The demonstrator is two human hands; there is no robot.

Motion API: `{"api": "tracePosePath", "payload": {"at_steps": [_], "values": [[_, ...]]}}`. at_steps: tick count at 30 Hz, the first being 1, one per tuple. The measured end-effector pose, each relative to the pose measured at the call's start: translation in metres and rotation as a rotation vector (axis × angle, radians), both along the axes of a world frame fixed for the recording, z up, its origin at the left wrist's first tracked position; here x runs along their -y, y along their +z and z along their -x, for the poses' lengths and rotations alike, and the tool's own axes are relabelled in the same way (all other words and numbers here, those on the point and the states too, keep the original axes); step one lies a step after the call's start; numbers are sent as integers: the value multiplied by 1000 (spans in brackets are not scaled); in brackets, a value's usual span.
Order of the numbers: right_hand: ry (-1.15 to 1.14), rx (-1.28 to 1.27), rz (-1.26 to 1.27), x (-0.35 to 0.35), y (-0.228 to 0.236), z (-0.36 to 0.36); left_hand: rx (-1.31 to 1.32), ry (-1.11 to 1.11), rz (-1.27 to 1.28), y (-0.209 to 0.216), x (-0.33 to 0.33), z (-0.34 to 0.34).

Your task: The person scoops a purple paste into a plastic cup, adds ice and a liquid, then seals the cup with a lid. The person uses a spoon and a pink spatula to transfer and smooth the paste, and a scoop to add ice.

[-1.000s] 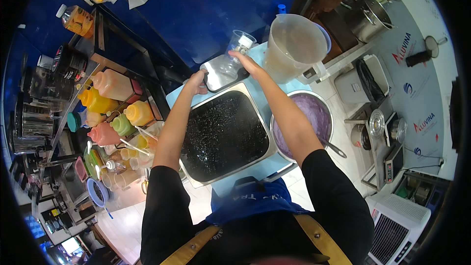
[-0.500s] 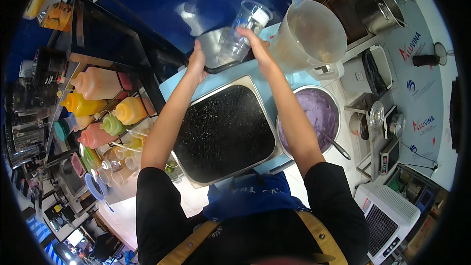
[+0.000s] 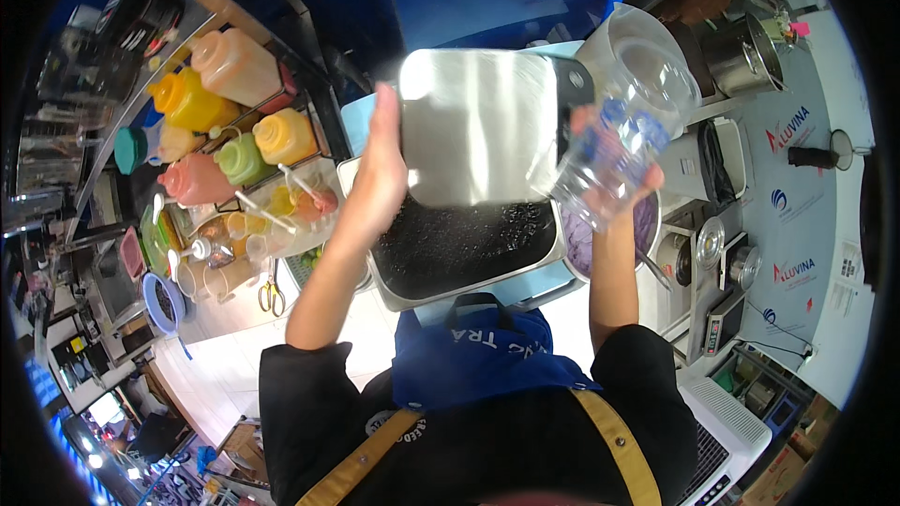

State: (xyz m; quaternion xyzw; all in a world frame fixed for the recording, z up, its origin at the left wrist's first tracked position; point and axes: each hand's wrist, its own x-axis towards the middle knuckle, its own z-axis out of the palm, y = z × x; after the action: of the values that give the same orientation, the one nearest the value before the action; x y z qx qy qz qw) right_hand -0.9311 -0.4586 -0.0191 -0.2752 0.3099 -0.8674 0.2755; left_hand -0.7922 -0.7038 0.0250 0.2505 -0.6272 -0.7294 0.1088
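In front of me a square, silver-topped kitchen scale (image 3: 478, 122) with a dark edge is held up, tilted, over the far part of a metal tray (image 3: 480, 287). My left hand (image 3: 382, 164) grips the scale's left edge, its thumb up and the other fingers mostly hidden. My right hand (image 3: 649, 180) is wrapped around a clear plastic cup (image 3: 614, 152) with blue print, leaning beside the scale's right edge. Whether that hand also supports the scale is hidden. Wet, glossy black contents (image 3: 450, 248) fill the tray.
Right of the tray stands a bowl of purple paste (image 3: 586, 248) with a utensil handle (image 3: 653, 269) sticking out. A large translucent pitcher (image 3: 609, 33) is behind the cup. Sauce bottles (image 3: 234, 66) crowd the left shelf, with scissors (image 3: 272, 297) nearer me.
Both hands have come nearer to me. The scale has moved from beyond the tray to above it, its silver top now showing. The cup has swung right, away from the scale's top.
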Motion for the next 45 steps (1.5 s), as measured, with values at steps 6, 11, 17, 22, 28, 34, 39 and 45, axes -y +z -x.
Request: {"api": "tracePosePath", "payload": {"at_steps": [6,11,17,22,28,34,39,45], "values": [[-76,291,351,-75,-19,-92,-162,-393,-202,41,-10,-117],[-417,295,127,-106,-28,-158,111,499,-401,-138,-20,-276],[-463,333,24,-127,-47,-199,225,38,-713,-139,-60,-235],[-423,433,146,-133,-103,-218,91,-3,-970,-159,-59,-197],[-628,409,-133,-111,-125,-233,-52,205,-939,-175,-88,-192],[-683,393,-382,-95,-110,-226,-27,173,-933,-174,-79,-157],[-749,413,-448,-104,-93,-231,-22,99,-939,-170,-47,-113],[-535,372,-397,-133,-99,-246,-4,89,-886,-152,-33,-63]]}}
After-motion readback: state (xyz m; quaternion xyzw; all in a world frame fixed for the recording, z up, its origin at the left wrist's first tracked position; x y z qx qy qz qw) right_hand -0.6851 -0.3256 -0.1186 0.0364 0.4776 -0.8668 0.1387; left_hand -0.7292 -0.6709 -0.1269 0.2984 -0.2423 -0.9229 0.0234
